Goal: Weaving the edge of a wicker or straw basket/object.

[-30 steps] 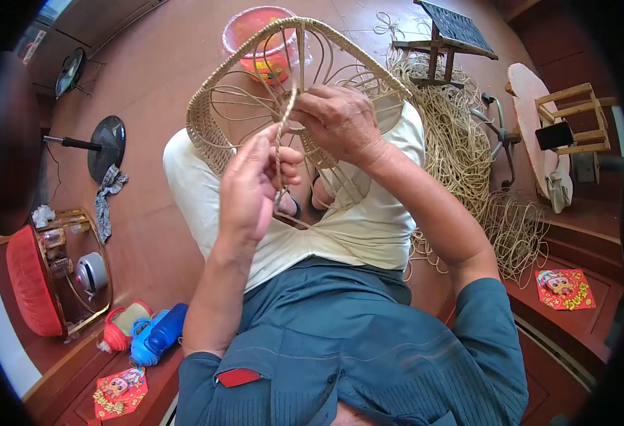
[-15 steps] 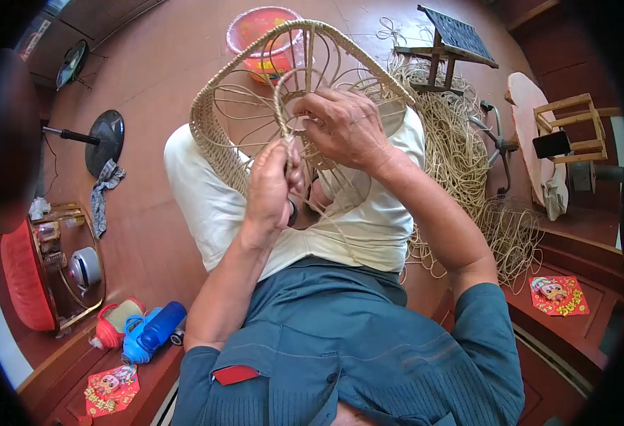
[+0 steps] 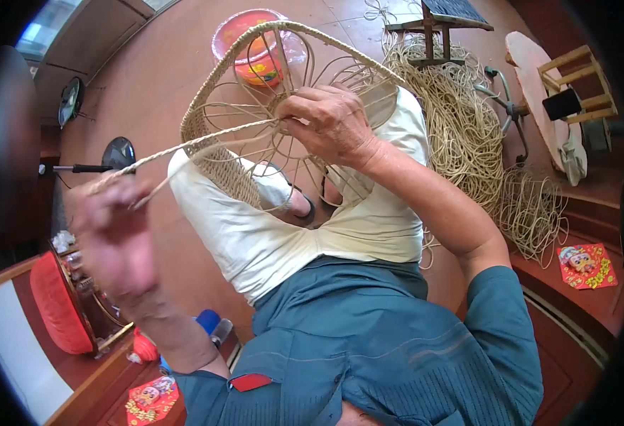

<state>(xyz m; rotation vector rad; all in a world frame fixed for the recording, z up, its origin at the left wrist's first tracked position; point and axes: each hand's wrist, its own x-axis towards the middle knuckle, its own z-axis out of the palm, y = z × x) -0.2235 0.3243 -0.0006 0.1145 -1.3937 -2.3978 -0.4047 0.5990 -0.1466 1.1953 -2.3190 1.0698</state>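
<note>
A woven basket frame of tan cord (image 3: 230, 174), with a braided rim and looping spokes, rests across my lap between my knees. From its middle a twisted cord (image 3: 205, 137) runs taut to the far left, where my left hand (image 3: 121, 238) grips its end; that hand is blurred by motion. A second, slacker strand (image 3: 191, 156) bows beneath it, also reaching the left hand. My right hand (image 3: 333, 126) is closed at the hub of the spokes, pinching the cord where it leaves the basket. The right fingertips are partly hidden behind the hand.
Loose tan cord (image 3: 461, 121) lies heaped on the floor to the right. A small wooden stool (image 3: 440, 28) stands behind it. Beyond the basket is a red basin (image 3: 244, 32). A red-cushioned chair (image 3: 57, 302) and a blue bottle (image 3: 207, 321) sit at the lower left.
My left hand has swung from the basket's centre out to the far left, drawing the cord straight. The right hand stays by the hub. The view has shifted slightly.
</note>
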